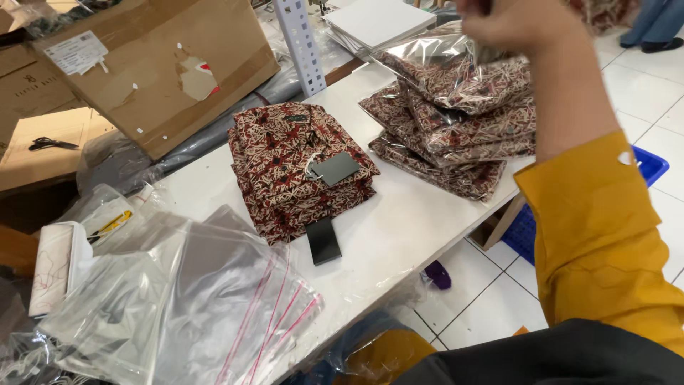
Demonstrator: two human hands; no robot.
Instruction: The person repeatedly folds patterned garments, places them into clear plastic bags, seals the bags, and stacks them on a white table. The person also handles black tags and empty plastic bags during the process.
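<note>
My right hand [514,23] reaches far across the white table [399,235], yellow sleeve trailing, and pinches the clear plastic of the top bagged shirt [463,71]. That bag lies on a pile of bagged red-and-cream patterned shirts [445,146] at the table's right edge. To the left of the pile sits a stack of unbagged folded shirts [285,178] in the same pattern, with a grey tag [335,169] on top and a black tag [323,241] hanging off the front. My left hand is out of view.
Empty clear bags with red seal strips [214,306] are heaped at the near left. A large cardboard box [157,64], a white perforated post [299,43] and stacked white boards [377,21] stand behind. A blue crate [650,165] sits on the tiled floor; scissors [50,144] lie far left.
</note>
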